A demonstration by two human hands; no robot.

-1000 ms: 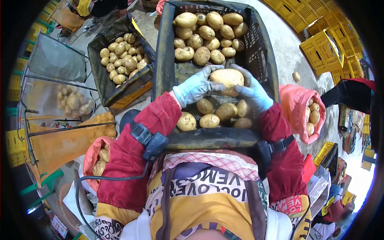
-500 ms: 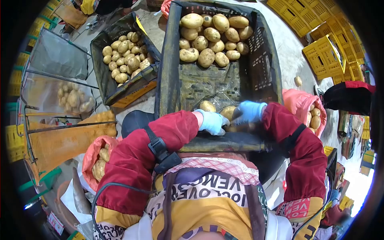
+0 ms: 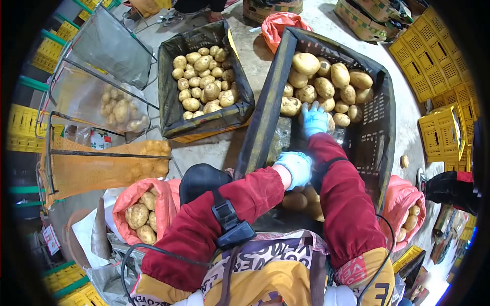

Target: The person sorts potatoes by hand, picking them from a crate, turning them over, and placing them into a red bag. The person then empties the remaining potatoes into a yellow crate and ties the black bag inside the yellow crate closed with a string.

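My right hand (image 3: 315, 120), in a light blue glove, reaches across a large dark-lined crate (image 3: 265, 109). Its fingers are spread over the front of a pile of potatoes (image 3: 324, 87) at the far end. Closer to my body, my left hand (image 3: 297, 167), gloved the same way, hangs over the near part of the crate. The back of that hand faces me and its fingers are hidden. Below it, several potatoes (image 3: 295, 201) lie partly covered by my hands and sleeves.
A smaller lined crate of potatoes (image 3: 204, 84) stands to the left. Pink sacks with potatoes flank me, one at left (image 3: 139, 217) and one at right (image 3: 410, 222). Mesh bags hang on a metal frame (image 3: 102, 153). Yellow crates (image 3: 443, 133) and a loose potato (image 3: 404, 161) are at right.
My right hand has moved from the near potatoes forward to the far pile. My left hand has turned and its fingers no longer show. The view has shifted and rotated.
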